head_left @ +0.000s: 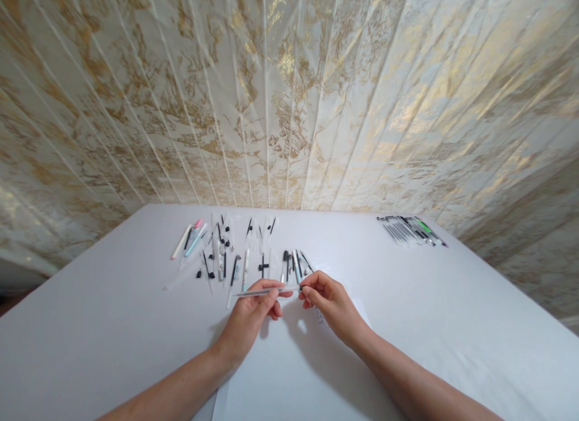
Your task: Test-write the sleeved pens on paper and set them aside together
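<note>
Between thumb and fingers, my left hand (254,312) grips a slim pen (260,292) with a clear barrel and a dark refill line, held nearly level above the table. The fingertips of my right hand (332,300) pinch the small dark piece at the pen's right end; whether that piece is a cap or a tip is too small to tell. Just beyond both hands lie loose pen parts (225,267): dark refills, clear barrels and small black caps. A light blue pen (296,265) lies close behind my right fingers.
Several pens (411,231) lie in a row at the back right, one with a bright green part. A few coloured pens (187,239) sit at the back left. A white sheet (289,373) lies on the white table (113,324), with small writing near my right hand. A patterned curtain hangs behind.
</note>
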